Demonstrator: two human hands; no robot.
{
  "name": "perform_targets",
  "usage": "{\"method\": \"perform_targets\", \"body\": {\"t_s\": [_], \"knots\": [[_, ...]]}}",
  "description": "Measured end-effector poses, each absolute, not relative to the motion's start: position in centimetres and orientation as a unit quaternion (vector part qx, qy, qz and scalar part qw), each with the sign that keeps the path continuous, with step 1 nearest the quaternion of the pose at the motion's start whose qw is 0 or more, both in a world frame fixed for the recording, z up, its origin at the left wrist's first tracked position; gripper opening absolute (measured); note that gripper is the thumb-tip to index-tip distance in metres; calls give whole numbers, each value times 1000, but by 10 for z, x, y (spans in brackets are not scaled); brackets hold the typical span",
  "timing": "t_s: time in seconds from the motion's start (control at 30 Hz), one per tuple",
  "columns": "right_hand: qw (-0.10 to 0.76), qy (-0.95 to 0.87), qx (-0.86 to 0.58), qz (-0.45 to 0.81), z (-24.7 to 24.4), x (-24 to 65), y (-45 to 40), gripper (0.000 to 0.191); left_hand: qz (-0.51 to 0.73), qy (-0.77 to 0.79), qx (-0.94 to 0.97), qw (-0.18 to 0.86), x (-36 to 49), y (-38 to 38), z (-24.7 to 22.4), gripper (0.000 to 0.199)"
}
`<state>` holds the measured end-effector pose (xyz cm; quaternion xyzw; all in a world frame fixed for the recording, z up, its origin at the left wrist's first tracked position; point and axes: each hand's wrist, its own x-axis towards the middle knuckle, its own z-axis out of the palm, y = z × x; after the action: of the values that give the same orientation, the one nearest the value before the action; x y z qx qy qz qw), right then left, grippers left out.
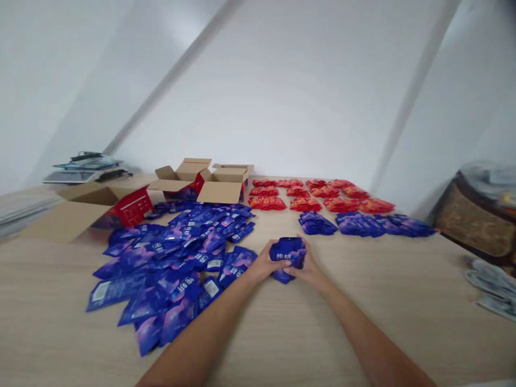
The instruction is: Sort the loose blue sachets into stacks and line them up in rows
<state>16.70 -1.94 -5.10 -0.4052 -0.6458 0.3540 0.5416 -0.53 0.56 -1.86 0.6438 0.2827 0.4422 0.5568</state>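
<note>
Glossy, flat dark-blue packets in upright bundle, pale lettering on near face, held above or on pale wood-grained bench; contact not discernible. Left hand and right hand curled closed around opposite sides, thumbs across front. At left, loose heap of slick, creased blue packets. Beyond: fanned blue stacks, shiny red packet stacks, open-flapped brown cardboard boxes.

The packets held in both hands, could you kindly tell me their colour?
The packets are deep blue with some pinkish-purple; the head view shows them.
</note>
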Motion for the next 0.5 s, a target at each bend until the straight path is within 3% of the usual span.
{"method": "perform_targets", "body": {"t_s": [0.17,0.37,0.5], "knots": [[562,-600,-376,426,-51,156,-20,111,474,310,648,510,6,3,-24,71],[575,-588,-366,434,-44,146,-26,96,515,353,625,469,15,-4,-19,67],[567,-603,-391,402,-42,147,-24,89,496,323,618,518,11,2,-19,71]]}}
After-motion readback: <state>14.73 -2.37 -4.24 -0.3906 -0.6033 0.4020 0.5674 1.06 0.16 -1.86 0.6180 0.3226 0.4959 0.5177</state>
